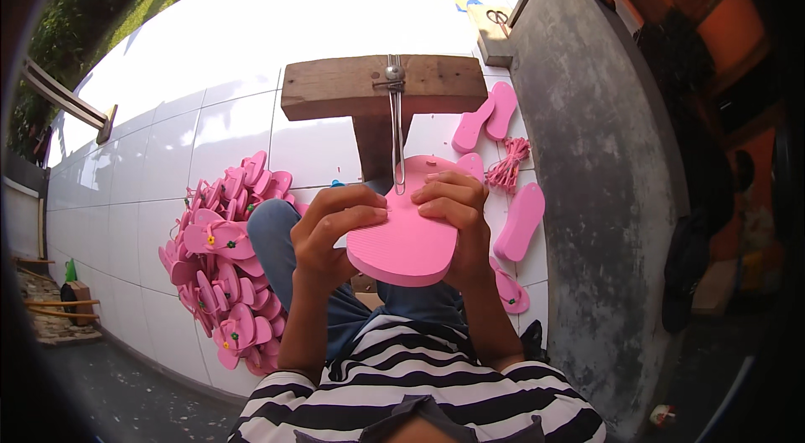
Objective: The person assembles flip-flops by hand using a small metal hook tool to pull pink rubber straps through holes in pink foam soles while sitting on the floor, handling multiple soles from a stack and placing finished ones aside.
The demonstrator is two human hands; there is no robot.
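Observation:
In front of my body I hold a pink flip-flop sole [402,246], its wide end toward me. My left hand [327,229] is closed on its left edge, and my right hand [459,212] grips the opposite edge, fingertips on the top face. A long metal wire prong [398,137] reaches down from a T-shaped wooden stand [327,91], fastened there by a bolt and wound wire. Its looped tip meets the sole between my hands; whether it passes through cannot be told. A small pink piece shows near the sole's far end.
Left of my knee lies a big heap of pink flip-flops [220,237] with straps. On my right are loose pink soles [520,222], a bundle of pink straps [509,166] and a strapped flip-flop [510,290]. Scissors [497,18] rest by the grey concrete ledge [587,191].

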